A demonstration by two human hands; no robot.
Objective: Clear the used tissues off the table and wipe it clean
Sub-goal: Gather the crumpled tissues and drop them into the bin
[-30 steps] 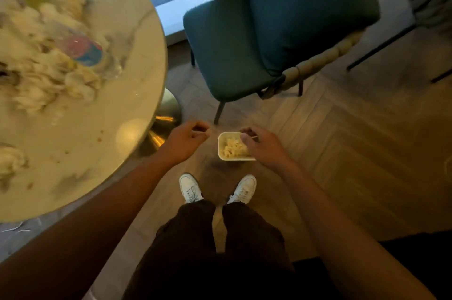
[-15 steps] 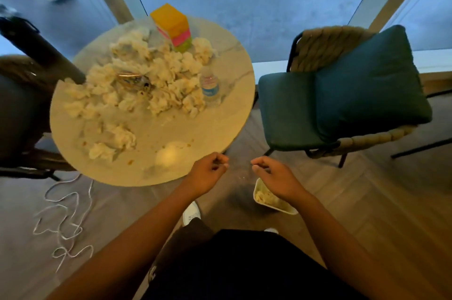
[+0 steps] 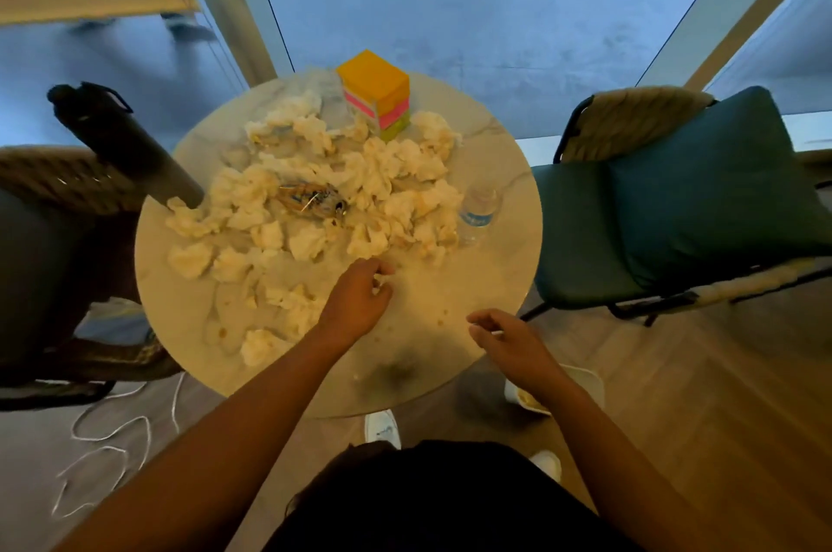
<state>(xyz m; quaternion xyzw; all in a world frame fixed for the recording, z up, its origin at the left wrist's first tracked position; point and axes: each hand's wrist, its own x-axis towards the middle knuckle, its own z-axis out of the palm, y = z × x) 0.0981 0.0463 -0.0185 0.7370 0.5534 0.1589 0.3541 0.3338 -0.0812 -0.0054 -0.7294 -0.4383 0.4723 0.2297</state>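
So around the round pale marble-look table (image 3: 490, 191) there's a fair bit of stuff. One tall dark grey metal flask (image 3: 130, 151) with a loop handle stands at the left edge, one small clear plastic water bottle (image 3: 479, 211) with a blue label sits on the right side, and one stacked block of orange, pink and green sticky notes (image 3: 377, 94) is at the far edge by the window. Two chairs: a teal cushioned chair (image 3: 675, 200) on the right, and a woven-back chair (image 3: 58, 209) on the left, only partly in view. A white cord (image 3: 108, 439) loops over the floor at lower left, and one white tub (image 3: 585, 385) sits on the floor under the right forearm, mostly hidden.

The crumpled white used tissues (image 3: 315, 200) cover most of the middle of the table, way too many and too bunched to count properly. There's some tangled wrapper-like thing (image 3: 310, 200) in the middle of the pile, too blurry to name.

The left hand (image 3: 360, 299) is curled over the near edge of the pile, fingers pinching a bit of tissue. The right hand (image 3: 513, 342) hovers over the table's near-right rim, fingers loosely curled; there's a thin pale sliver at the fingertips, can't tell whether it's gripped.
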